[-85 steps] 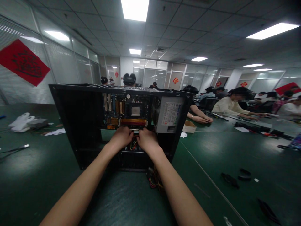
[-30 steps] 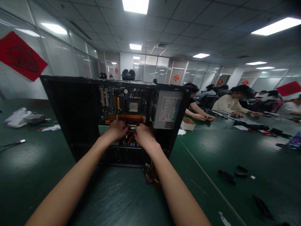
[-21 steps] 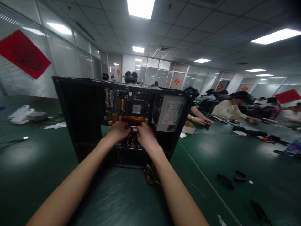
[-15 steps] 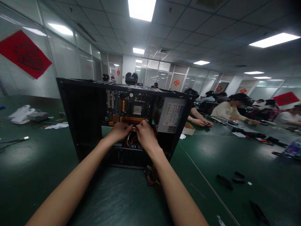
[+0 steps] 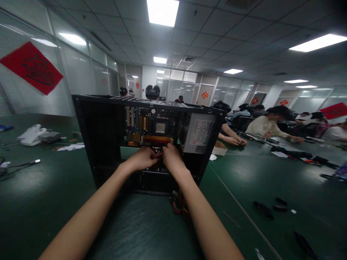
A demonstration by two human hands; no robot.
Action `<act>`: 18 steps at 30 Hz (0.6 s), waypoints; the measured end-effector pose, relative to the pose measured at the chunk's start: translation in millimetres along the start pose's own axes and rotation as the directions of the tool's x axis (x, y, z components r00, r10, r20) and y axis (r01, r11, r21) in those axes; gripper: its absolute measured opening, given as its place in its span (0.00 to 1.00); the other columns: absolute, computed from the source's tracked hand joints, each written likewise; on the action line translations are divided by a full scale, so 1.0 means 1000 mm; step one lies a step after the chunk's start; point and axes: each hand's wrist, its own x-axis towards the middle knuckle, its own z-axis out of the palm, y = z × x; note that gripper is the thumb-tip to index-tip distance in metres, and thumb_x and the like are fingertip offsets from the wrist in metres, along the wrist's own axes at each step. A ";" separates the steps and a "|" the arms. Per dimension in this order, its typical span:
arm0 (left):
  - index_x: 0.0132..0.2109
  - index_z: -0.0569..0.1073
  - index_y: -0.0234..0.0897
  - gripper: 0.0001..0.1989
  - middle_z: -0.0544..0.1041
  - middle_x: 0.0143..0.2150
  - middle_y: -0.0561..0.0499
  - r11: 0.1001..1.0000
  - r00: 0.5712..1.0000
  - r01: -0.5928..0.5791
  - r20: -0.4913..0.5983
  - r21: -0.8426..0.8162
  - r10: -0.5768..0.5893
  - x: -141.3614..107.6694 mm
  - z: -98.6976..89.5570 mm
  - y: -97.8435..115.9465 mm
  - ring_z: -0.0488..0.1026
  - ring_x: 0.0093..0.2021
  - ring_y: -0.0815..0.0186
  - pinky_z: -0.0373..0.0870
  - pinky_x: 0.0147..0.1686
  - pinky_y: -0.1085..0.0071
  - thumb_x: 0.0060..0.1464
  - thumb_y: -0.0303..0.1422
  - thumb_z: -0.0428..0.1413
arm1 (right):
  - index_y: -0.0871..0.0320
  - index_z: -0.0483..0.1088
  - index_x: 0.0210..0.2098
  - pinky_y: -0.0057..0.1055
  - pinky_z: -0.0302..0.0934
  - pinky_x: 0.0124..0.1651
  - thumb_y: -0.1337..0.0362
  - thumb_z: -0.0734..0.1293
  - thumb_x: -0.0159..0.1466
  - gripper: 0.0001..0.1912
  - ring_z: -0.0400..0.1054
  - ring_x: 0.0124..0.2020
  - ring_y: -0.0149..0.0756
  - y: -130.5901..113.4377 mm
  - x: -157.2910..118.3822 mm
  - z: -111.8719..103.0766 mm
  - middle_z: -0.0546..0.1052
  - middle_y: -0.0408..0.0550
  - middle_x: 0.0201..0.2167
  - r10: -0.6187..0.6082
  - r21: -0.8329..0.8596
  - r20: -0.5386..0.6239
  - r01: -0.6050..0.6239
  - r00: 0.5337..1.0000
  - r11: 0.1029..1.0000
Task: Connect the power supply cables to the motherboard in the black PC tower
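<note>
An open black computer case (image 5: pixel 103 159) stands on the green table, its side facing me. Inside are a motherboard (image 5: pixel 151 124) with gold-coloured slots and a silver power supply (image 5: pixel 199 133) at the right. Below the motherboard, my left hand (image 5: pixel 145 158) is closed on red and white cables (image 5: pixel 158 154). Close beside it on the right, my right hand (image 5: pixel 172 156) has its fingers bent together near the same cables; what they hold is hidden. More coloured cables (image 5: pixel 177 205) hang out at the case's lower edge, beside my right forearm.
White plastic bags (image 5: pixel 31 135) and a black cable (image 5: pixel 21 165) lie on the left. On the right are a small open box (image 5: pixel 219 148), several black parts (image 5: pixel 263 209) and a co-worker's hands (image 5: pixel 235 140). More people sit behind.
My left hand has moved slightly down and right, lower beneath the motherboard. My right hand has shifted a little down. The whole view has shifted slightly.
</note>
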 end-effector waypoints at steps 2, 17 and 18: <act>0.24 0.73 0.35 0.14 0.69 0.18 0.53 0.999 1.000 0.001 -0.004 0.036 -0.001 -0.001 0.000 0.002 0.63 0.21 0.68 0.49 0.23 0.70 0.51 0.39 0.53 | 0.66 0.73 0.44 0.30 0.61 0.45 0.78 0.59 0.62 0.15 0.69 0.46 0.43 0.000 0.000 0.001 0.73 0.58 0.45 -0.013 0.011 0.039 0.012 0.999 1.000; 0.30 0.79 0.36 0.14 0.78 0.27 0.46 0.986 0.997 0.082 -0.021 0.144 -0.080 -0.001 0.002 -0.001 0.72 0.27 0.63 0.58 0.26 0.70 0.52 0.37 0.52 | 0.64 0.74 0.46 0.32 0.62 0.47 0.78 0.60 0.61 0.17 0.72 0.48 0.45 0.000 0.008 0.008 0.77 0.60 0.45 -0.048 0.039 0.130 0.043 0.990 0.998; 0.30 0.79 0.36 0.14 0.78 0.27 0.46 0.986 0.996 0.083 -0.027 0.145 -0.080 -0.001 0.002 -0.002 0.72 0.27 0.63 0.58 0.26 0.70 0.52 0.37 0.52 | 0.64 0.74 0.46 0.32 0.62 0.47 0.78 0.60 0.62 0.17 0.73 0.47 0.46 -0.001 0.008 0.008 0.77 0.60 0.44 -0.050 0.032 0.130 0.047 0.990 0.998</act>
